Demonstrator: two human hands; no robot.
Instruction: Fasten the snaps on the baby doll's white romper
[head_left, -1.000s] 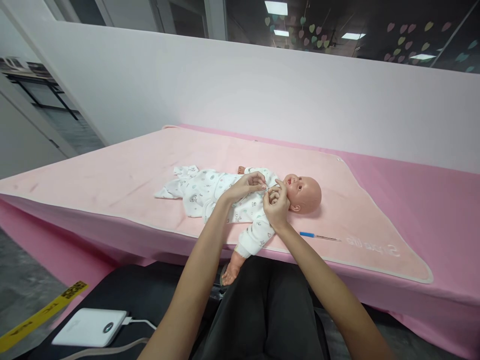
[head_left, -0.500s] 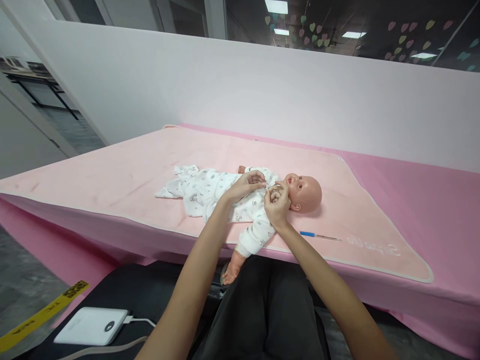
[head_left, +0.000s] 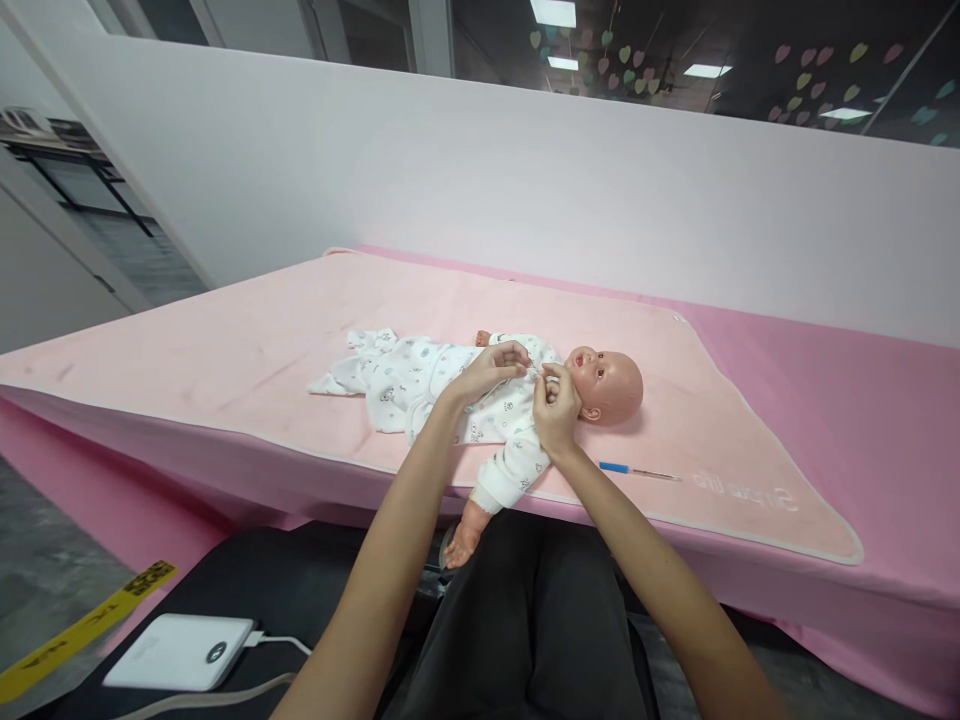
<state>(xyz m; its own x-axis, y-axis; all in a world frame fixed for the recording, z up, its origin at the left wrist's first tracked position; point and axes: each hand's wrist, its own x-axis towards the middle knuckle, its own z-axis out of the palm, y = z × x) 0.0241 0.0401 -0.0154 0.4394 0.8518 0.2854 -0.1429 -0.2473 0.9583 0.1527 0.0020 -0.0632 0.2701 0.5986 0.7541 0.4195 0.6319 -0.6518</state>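
A baby doll lies on its back, head to the right, in a white printed shirt and white printed trousers. Over its upper chest, my left hand has its fingers bent and pinching at the shirt front. Close by, near the doll's chin, my right hand is curled in a pinch on the same white cloth. A small white bit shows between the two sets of fingertips; whether it is an edge, a tie or a fastener I cannot tell. One doll arm hangs over the table's front edge.
A blue-handled screwdriver-like tool lies right of my right forearm on the pale pink mat. Under the mat is a darker pink cloth. A white power bank with a cable sits at lower left. Behind stands a white partition.
My right hand has shifted slightly, its fingertips moving a little right, away from my left fingertips. The left hand and the doll stay nearly in place.
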